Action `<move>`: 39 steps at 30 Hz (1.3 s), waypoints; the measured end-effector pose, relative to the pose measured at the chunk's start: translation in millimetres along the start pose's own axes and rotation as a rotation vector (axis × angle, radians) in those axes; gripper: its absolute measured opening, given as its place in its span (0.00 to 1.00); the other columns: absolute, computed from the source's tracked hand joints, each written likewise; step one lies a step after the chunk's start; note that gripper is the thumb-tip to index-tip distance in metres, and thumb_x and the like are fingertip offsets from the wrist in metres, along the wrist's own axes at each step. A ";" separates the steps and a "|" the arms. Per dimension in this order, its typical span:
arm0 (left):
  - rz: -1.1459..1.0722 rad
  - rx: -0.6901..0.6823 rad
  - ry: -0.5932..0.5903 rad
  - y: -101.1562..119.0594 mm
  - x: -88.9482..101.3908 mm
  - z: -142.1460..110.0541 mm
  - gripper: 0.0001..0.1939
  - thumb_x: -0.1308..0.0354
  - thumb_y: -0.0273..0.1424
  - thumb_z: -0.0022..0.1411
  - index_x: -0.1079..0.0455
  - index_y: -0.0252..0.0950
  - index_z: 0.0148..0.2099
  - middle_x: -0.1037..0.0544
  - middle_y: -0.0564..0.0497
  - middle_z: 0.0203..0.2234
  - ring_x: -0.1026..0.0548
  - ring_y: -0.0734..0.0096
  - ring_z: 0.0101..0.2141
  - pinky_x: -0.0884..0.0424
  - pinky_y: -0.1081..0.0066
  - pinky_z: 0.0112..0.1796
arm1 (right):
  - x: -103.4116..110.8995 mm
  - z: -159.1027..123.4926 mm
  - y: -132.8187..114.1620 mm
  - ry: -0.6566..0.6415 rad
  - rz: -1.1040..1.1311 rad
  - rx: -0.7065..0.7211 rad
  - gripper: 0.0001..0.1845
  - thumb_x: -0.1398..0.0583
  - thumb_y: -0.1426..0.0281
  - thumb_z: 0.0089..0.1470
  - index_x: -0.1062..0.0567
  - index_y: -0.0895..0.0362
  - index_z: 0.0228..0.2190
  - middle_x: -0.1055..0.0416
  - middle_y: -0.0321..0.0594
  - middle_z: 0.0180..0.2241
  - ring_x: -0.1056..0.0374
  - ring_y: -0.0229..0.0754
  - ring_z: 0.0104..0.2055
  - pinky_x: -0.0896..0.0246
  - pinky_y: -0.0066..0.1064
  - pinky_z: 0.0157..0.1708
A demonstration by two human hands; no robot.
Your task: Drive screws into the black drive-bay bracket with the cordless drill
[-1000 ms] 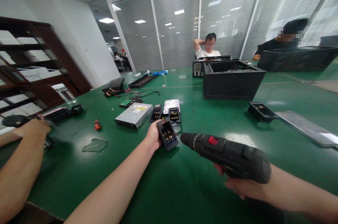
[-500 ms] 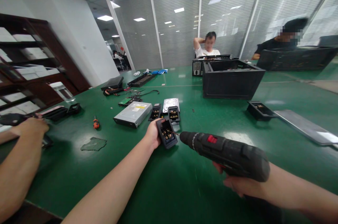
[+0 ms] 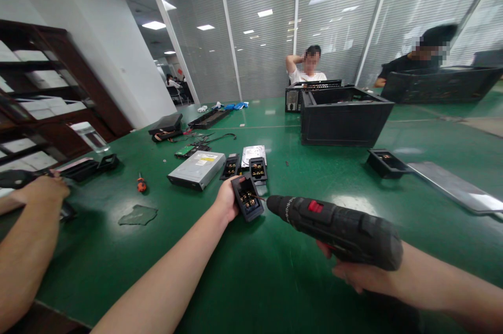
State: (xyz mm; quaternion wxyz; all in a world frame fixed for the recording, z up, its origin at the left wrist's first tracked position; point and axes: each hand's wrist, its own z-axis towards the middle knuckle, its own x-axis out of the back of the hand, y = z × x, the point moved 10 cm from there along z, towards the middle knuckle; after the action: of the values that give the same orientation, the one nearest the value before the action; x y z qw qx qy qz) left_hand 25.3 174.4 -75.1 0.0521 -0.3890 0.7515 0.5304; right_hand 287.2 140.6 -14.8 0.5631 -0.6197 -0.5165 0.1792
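Tilted up above the table, a small black plastic box with brass-coloured metal contacts inside is gripped by my left hand, closed around its left side. My right hand is wrapped round the handle of a black cordless drill with a red switch on top. The drill's thin bit points left and reaches the open side of the box; whether it touches a contact I cannot tell. Just behind the box lie two similar black boxes and a hard drive. A silver optical drive is left of them.
Black computer cases stand at the back right. Another black box and a flat metal panel lie right. On the left are an orange screwdriver, a clear shard and another person's arms. Two people sit across the table.
Both hands, the box and the drill stay almost in the same place. The whole view has shifted very slightly.
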 end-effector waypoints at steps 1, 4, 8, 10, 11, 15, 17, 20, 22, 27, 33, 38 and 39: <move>-0.001 0.002 -0.001 -0.3 0.1 0.3 0.09 0.47 0.34 0.50 0.30 0.33 0.28 0.24 0.44 0.20 0.25 0.58 0.22 0.28 0.57 0.26 | 0.2 0.3 0.4 0.001 -0.004 0.002 0.12 0.40 0.71 0.51 0.30 0.54 0.40 0.30 0.34 0.27 0.34 0.38 0.26 0.36 0.30 0.26; 0.001 -0.003 -0.002 0.1 -0.3 0.3 0.09 0.47 0.33 0.50 0.30 0.33 0.28 0.24 0.44 0.20 0.26 0.59 0.21 0.28 0.58 0.26 | 0.7 1.1 3.2 0.008 -0.005 -0.015 0.12 0.41 0.70 0.51 0.30 0.54 0.40 0.30 0.33 0.26 0.33 0.39 0.26 0.36 0.30 0.25; 0.005 -0.016 0.003 1.5 -2.7 -2.6 0.09 0.47 0.33 0.50 0.30 0.33 0.28 0.25 0.45 0.19 0.26 0.60 0.20 0.28 0.59 0.25 | -1.2 1.6 4.3 0.003 0.026 -0.023 0.12 0.41 0.70 0.51 0.31 0.54 0.40 0.31 0.33 0.25 0.33 0.39 0.25 0.35 0.30 0.26; 0.002 -0.020 0.006 2.0 -4.1 -4.3 0.09 0.47 0.33 0.50 0.30 0.33 0.28 0.25 0.45 0.19 0.26 0.60 0.21 0.29 0.60 0.24 | -1.5 1.2 2.5 0.003 0.039 -0.012 0.12 0.40 0.71 0.51 0.31 0.55 0.40 0.30 0.34 0.29 0.33 0.38 0.26 0.34 0.31 0.26; -0.001 -0.022 0.008 2.3 -4.6 -4.8 0.09 0.47 0.33 0.50 0.30 0.33 0.28 0.25 0.45 0.19 0.26 0.60 0.21 0.29 0.60 0.24 | -1.1 0.9 1.4 0.005 0.040 -0.010 0.13 0.40 0.71 0.51 0.31 0.55 0.41 0.30 0.35 0.30 0.33 0.38 0.26 0.33 0.31 0.27; -0.009 -0.015 0.011 2.0 -4.2 -4.5 0.10 0.48 0.34 0.51 0.30 0.33 0.28 0.25 0.45 0.19 0.26 0.60 0.21 0.29 0.60 0.25 | 0.0 0.4 -3.9 0.000 0.034 0.000 0.13 0.41 0.72 0.51 0.31 0.55 0.41 0.30 0.36 0.31 0.33 0.38 0.26 0.32 0.31 0.27; -0.007 -0.016 0.013 2.0 -2.7 -3.4 0.10 0.48 0.34 0.51 0.30 0.33 0.27 0.25 0.45 0.19 0.26 0.60 0.21 0.29 0.60 0.25 | 0.1 0.6 -5.2 -0.004 0.027 0.006 0.13 0.40 0.71 0.50 0.31 0.55 0.40 0.31 0.35 0.30 0.33 0.38 0.26 0.32 0.31 0.27; -0.004 -0.017 0.007 1.6 -1.2 -1.8 0.10 0.47 0.35 0.51 0.30 0.33 0.27 0.25 0.45 0.19 0.26 0.60 0.21 0.29 0.60 0.25 | -0.6 0.9 -2.5 -0.008 0.030 -0.007 0.13 0.40 0.71 0.50 0.31 0.55 0.40 0.31 0.34 0.29 0.33 0.38 0.26 0.33 0.30 0.27; -0.007 -0.015 -0.001 1.2 -1.0 -1.1 0.10 0.47 0.35 0.51 0.30 0.33 0.27 0.25 0.45 0.19 0.26 0.60 0.21 0.29 0.59 0.25 | -0.8 0.8 -0.2 -0.004 0.037 -0.013 0.13 0.40 0.72 0.51 0.31 0.56 0.41 0.31 0.34 0.28 0.33 0.37 0.26 0.33 0.30 0.27; 0.000 -0.022 0.003 1.4 0.2 0.7 0.09 0.47 0.34 0.50 0.30 0.33 0.28 0.25 0.45 0.19 0.26 0.59 0.21 0.29 0.58 0.26 | -1.1 0.4 -0.3 -0.008 0.040 0.010 0.14 0.40 0.72 0.51 0.31 0.56 0.41 0.31 0.35 0.28 0.34 0.37 0.25 0.34 0.30 0.26; 0.000 -0.036 -0.007 2.4 -0.7 0.5 0.09 0.47 0.33 0.49 0.30 0.33 0.28 0.25 0.45 0.19 0.26 0.60 0.21 0.29 0.60 0.26 | -0.2 0.7 -0.2 0.001 0.065 0.025 0.13 0.39 0.72 0.50 0.30 0.55 0.40 0.30 0.35 0.28 0.34 0.37 0.24 0.34 0.31 0.26; 0.014 -0.020 0.006 1.0 -1.0 -1.1 0.09 0.48 0.34 0.50 0.30 0.33 0.28 0.25 0.45 0.19 0.26 0.60 0.21 0.29 0.60 0.25 | -1.6 0.8 1.2 -0.014 0.062 0.021 0.13 0.39 0.71 0.51 0.31 0.56 0.40 0.31 0.35 0.28 0.34 0.37 0.25 0.35 0.31 0.26; 0.016 -0.016 0.009 0.7 -1.2 -1.5 0.10 0.48 0.34 0.50 0.30 0.33 0.28 0.25 0.45 0.19 0.26 0.60 0.21 0.29 0.59 0.25 | -1.2 0.5 1.4 -0.012 0.061 0.018 0.13 0.40 0.72 0.51 0.31 0.56 0.41 0.31 0.35 0.29 0.34 0.37 0.25 0.34 0.31 0.26</move>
State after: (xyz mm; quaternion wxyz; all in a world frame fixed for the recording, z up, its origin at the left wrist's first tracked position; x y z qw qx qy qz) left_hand 26.2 173.9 -73.2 0.0415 -0.3858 0.7505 0.5350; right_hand 286.9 140.1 -16.6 0.5598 -0.6290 -0.4991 0.2046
